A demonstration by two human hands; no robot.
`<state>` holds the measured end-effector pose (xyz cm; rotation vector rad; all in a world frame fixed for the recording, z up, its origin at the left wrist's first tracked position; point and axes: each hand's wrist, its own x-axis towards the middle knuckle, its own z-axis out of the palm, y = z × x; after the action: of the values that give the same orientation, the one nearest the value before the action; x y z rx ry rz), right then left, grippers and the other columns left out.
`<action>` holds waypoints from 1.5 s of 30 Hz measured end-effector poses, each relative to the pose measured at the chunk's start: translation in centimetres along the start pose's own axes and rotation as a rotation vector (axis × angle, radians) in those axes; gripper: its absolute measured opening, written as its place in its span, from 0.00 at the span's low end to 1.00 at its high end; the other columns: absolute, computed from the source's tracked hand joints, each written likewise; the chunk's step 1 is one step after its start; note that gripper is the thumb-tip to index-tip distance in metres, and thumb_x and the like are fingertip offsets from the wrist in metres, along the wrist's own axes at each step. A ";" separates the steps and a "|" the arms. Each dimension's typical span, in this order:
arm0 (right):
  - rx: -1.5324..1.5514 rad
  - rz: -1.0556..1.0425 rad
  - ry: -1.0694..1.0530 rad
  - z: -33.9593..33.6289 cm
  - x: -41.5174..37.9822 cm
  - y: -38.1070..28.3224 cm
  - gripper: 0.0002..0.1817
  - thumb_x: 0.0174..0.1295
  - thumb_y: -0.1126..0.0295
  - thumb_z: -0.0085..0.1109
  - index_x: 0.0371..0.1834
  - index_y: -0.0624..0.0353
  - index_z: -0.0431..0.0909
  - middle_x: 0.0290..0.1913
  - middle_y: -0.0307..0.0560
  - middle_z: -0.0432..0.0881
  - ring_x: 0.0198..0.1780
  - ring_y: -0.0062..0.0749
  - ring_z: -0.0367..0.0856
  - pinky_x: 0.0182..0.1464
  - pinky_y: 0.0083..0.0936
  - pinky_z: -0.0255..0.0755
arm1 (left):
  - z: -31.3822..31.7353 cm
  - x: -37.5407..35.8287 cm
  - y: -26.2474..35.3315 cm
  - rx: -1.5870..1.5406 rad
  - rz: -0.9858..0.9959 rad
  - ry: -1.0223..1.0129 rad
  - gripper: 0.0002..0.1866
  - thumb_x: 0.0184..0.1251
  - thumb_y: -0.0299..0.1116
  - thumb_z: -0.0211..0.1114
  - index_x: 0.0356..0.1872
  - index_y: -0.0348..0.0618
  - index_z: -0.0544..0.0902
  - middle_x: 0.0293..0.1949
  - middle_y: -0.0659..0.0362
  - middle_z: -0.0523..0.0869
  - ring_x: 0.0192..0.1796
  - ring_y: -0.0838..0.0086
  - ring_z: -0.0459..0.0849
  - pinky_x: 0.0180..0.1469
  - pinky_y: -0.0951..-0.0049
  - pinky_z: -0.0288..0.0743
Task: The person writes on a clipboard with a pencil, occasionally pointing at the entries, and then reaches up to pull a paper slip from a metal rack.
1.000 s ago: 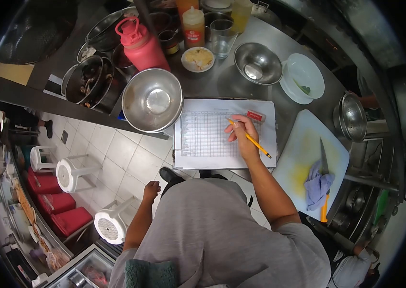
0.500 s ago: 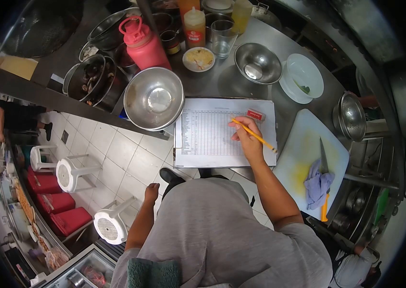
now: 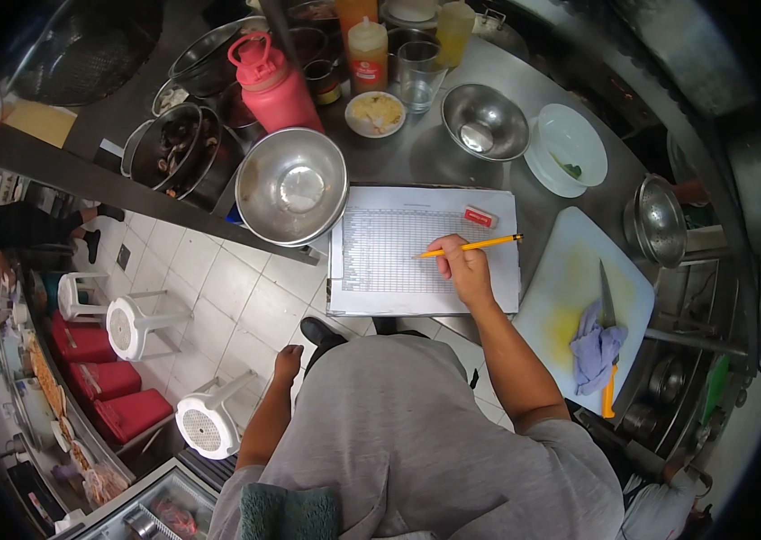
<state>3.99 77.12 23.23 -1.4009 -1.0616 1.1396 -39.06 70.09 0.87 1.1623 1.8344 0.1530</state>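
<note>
My right hand (image 3: 463,273) is closed around a yellow pencil (image 3: 489,243), its tip pointing left over a printed grid sheet (image 3: 371,300). The sheet lies on a stack of papers at the counter's front edge. A white eraser with a red sleeve (image 3: 480,216) rests on the sheet's upper right, just above the pencil. My left hand (image 3: 288,362) hangs low beside my body, away from the counter, its fingers curled in with nothing visible in them. At the sheet's upper left, a steel bowl (image 3: 263,200) stands close to the paper.
To the right, a cutting board (image 3: 543,297) bears a knife (image 3: 606,292) and a purple cloth (image 3: 596,346). Behind the paper stand a pink bottle (image 3: 280,99), a small dish (image 3: 375,115), a glass (image 3: 418,81), another steel bowl (image 3: 485,121) and white bowls (image 3: 568,144). White stools (image 3: 208,423) stand at left.
My right hand has shifted slightly down and turned, so the pencil now lies nearly level, with its tip lower and further left on the sheet. The left hand stays low.
</note>
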 end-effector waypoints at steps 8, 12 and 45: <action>-0.092 0.054 0.033 1.4 0.3 -0.6 0.14 0.69 0.66 0.46 0.47 0.62 0.79 0.36 0.41 0.82 0.27 0.17 0.72 0.32 0.14 0.69 | -0.1 -0.3 0.2 0.027 -0.003 -0.009 0.19 0.62 0.43 0.61 0.43 0.35 0.83 0.38 0.48 0.86 0.43 0.62 0.84 0.47 0.66 0.74; -0.063 0.012 0.008 1.8 0.6 0.2 0.12 0.67 0.70 0.50 0.48 0.62 0.78 0.38 0.42 0.82 0.29 0.17 0.74 0.34 0.15 0.72 | -0.4 -0.5 0.2 0.037 -0.009 -0.007 0.19 0.61 0.43 0.60 0.42 0.35 0.84 0.37 0.48 0.86 0.42 0.61 0.84 0.47 0.66 0.74; -0.469 0.002 0.327 4.5 -11.2 -1.4 0.19 0.64 0.52 0.55 0.50 0.52 0.71 0.23 0.48 0.80 0.24 0.42 0.78 0.28 0.34 0.67 | -2.3 7.0 8.2 0.170 0.412 -0.412 0.12 0.66 0.39 0.51 0.41 0.43 0.76 0.40 0.49 0.80 0.41 0.57 0.79 0.42 0.54 0.73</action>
<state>-2.41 67.01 25.56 -1.8776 -1.1280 0.6469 -36.26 80.68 2.11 1.5534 1.2532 -0.0115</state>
